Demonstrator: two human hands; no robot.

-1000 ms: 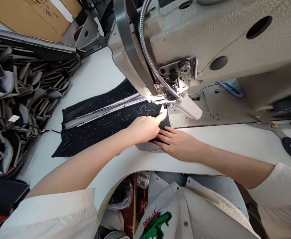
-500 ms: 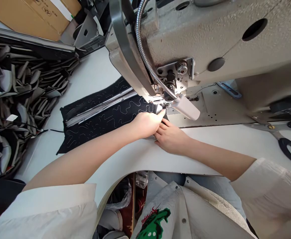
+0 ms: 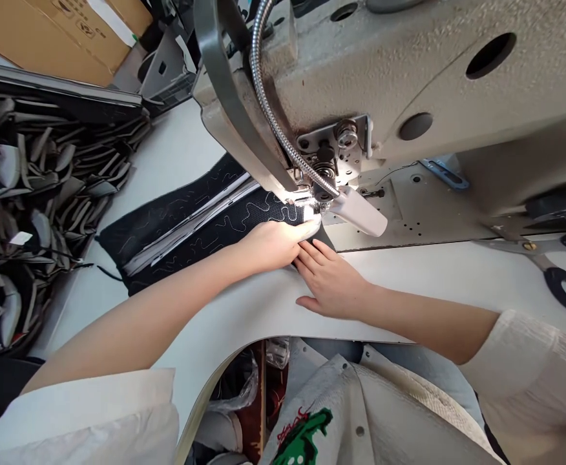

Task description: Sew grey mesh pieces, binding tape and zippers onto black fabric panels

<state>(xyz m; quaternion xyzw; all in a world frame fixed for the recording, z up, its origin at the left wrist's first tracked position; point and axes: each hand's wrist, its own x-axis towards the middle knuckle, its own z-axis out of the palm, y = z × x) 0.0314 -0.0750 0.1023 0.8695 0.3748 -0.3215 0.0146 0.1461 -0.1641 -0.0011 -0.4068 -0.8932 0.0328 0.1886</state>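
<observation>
A black fabric piece (image 3: 210,242) with white squiggly stitching and a pale strip along its length runs under the needle area of the sewing machine (image 3: 322,187). My left hand (image 3: 276,244) is closed on the fabric's near edge, its thumb side close to the presser foot; some of its fingers are hidden. Just right of it, my right hand (image 3: 334,278) lies flat, fingertips on the fabric's corner, fingers stretched and thumb apart. A white lamp head (image 3: 360,212) on a flexible metal tube lights the stitching spot.
Stacks of dark, pale-edged pieces (image 3: 31,194) crowd the left side. Scissors (image 3: 549,258) lie on the white tabletop (image 3: 433,278) at the right. A blue metal tool (image 3: 445,174) rests on the machine bed. A cardboard box (image 3: 60,39) stands at the back left.
The fabric's far-left end has swung and shifted left. My left hand has moved slightly left and down. My right hand has flattened, its thumb spreading away from the fingers.
</observation>
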